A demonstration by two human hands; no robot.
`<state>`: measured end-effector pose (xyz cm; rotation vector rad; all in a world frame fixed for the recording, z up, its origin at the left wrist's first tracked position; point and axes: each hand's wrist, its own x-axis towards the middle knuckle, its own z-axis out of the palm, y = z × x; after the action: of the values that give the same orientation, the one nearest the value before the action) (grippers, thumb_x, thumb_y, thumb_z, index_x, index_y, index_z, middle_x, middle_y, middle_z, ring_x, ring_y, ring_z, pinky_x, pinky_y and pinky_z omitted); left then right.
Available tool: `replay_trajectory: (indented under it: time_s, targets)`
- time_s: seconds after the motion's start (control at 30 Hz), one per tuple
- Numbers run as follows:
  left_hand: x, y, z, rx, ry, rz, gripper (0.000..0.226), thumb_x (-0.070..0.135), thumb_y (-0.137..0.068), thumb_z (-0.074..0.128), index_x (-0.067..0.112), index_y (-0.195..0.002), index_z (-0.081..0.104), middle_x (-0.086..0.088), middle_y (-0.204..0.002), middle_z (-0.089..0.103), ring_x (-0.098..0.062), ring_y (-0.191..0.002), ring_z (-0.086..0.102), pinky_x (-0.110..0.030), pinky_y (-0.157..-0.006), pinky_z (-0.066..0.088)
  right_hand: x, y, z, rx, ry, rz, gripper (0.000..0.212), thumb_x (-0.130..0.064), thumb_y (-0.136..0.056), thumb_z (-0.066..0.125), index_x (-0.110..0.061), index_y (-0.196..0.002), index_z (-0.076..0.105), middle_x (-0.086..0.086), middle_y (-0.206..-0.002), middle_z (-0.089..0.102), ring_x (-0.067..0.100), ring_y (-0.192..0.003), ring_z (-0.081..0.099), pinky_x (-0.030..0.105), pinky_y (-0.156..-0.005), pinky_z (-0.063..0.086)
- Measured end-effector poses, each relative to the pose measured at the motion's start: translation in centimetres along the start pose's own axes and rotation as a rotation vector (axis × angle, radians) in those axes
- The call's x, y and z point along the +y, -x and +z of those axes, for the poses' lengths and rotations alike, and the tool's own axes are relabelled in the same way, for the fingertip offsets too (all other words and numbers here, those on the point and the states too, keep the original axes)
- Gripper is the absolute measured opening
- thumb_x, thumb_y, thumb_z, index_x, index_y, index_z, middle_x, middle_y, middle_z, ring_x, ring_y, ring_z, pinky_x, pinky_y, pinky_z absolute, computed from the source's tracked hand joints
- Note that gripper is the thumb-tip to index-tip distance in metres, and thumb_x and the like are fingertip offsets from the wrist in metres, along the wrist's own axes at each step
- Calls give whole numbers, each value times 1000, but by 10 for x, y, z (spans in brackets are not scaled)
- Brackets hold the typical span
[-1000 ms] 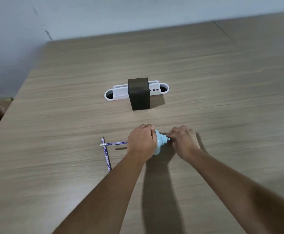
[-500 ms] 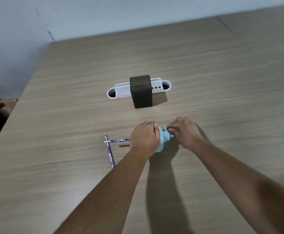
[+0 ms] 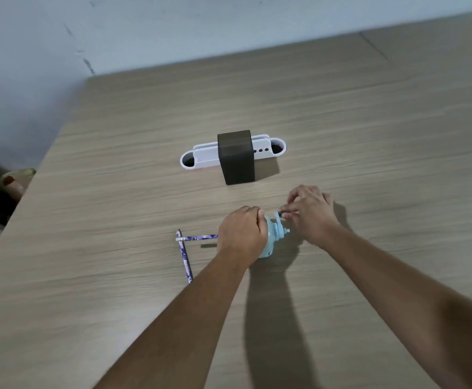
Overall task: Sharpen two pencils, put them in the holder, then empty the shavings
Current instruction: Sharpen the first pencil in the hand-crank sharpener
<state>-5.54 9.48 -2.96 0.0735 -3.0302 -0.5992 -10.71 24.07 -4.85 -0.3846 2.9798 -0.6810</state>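
Left hand point(image 3: 242, 234) clamped the pale blue plastic sharpener point(image 3: 271, 238) on the wooden bench point(image 3: 117, 276); right hand point(image 3: 309, 213) pinched its crank point(image 3: 280, 216); a purple patterned pencil point(image 3: 198, 237) protruded leftward.

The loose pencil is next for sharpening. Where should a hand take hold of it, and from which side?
Grip the loose pencil mid-barrel, from above. It lies flat on the table, so only top and sides are free. Its far end touches the pencil in the sharpener, so the nearer half is probably clearer.
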Motion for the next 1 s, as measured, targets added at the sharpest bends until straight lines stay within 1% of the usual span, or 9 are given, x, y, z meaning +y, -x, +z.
replay_trajectory:
  time_s: [0.1, 0.17, 0.27, 0.4, 0.53, 0.6, 0.7, 0.83, 1.0]
  targets:
    - [3, -1, 1, 13, -9, -27, 35, 24, -97, 32, 7, -90, 62, -12, -94, 66, -28, -85, 58, -32, -71, 36, 8, 37, 22, -63, 99, -64, 21, -18, -84, 52, -22, -93, 70, -1, -108, 52, 25, -112, 42, 36, -87, 25]
    - [3, 0, 2, 21, -10, -23, 35, 24, -97, 33, 7, -89, 62, -12, -95, 66, -28, -86, 58, -32, -69, 34, 6, 67, 18, -43, 56, -133, 18, -26, -79, 55, -24, -80, 72, -2, -95, 54, 27, -101, 49, 32, -78, 19]
    - [1, 1, 1, 18, -11, -18, 35, 24, -97, 32, 8, -90, 62, -11, -94, 65, -25, -80, 53, -30, -67, 32, -2, 76, -15, 39, -34, -220, 16, -30, -79, 59, -29, -83, 74, -14, -89, 45, 15, -96, 43, 26, -73, 11]
    - [-2, 1, 0, 14, 13, 12, 34, 25, -97, 31, 10, -85, 60, -9, -90, 64, -24, -78, 53, -30, -66, 32, -12, 28, -29, 190, -53, -107, 14, -27, -84, 63, -26, -94, 74, -13, -94, 44, 13, -100, 38, 26, -76, 11]
    - [3, -1, 2, 4, -14, -51, 34, 27, -97, 33, 11, -95, 62, -8, -95, 65, -24, -83, 56, -32, -71, 39, -1, 6, 11, 2, 56, 38, 20, -25, -88, 55, -32, -99, 70, -7, -109, 49, 18, -110, 38, 34, -86, 21]
    - [5, -2, 2, 5, -27, -73, 34, 27, -97, 33, 11, -95, 63, -9, -95, 65, -23, -83, 55, -32, -71, 38, 7, 31, 25, -41, 100, 9, 20, -19, -87, 52, -26, -92, 70, -4, -108, 51, 22, -110, 41, 36, -86, 24]
    - [5, 0, 3, 19, -32, -70, 34, 27, -97, 33, 11, -92, 63, -8, -93, 65, -21, -76, 48, -30, -67, 34, 6, 75, 14, -19, 17, -105, 15, -27, -80, 57, -28, -79, 73, -6, -92, 53, 21, -99, 46, 34, -80, 19]
    - [1, 2, 1, 34, -16, -34, 34, 25, -97, 32, 11, -84, 60, -9, -90, 65, -23, -75, 51, -30, -65, 32, -9, 56, -30, 175, -20, -203, 16, -31, -80, 58, -32, -84, 74, -11, -87, 48, 10, -97, 37, 24, -73, 8]
    - [3, -1, -1, 26, -8, -62, 34, 27, -97, 33, 11, -85, 62, -8, -89, 65, -21, -72, 49, -31, -64, 35, -8, -1, -5, 74, -1, 73, 19, -31, -87, 57, -32, -101, 70, -11, -106, 53, 14, -113, 37, 36, -90, 17]
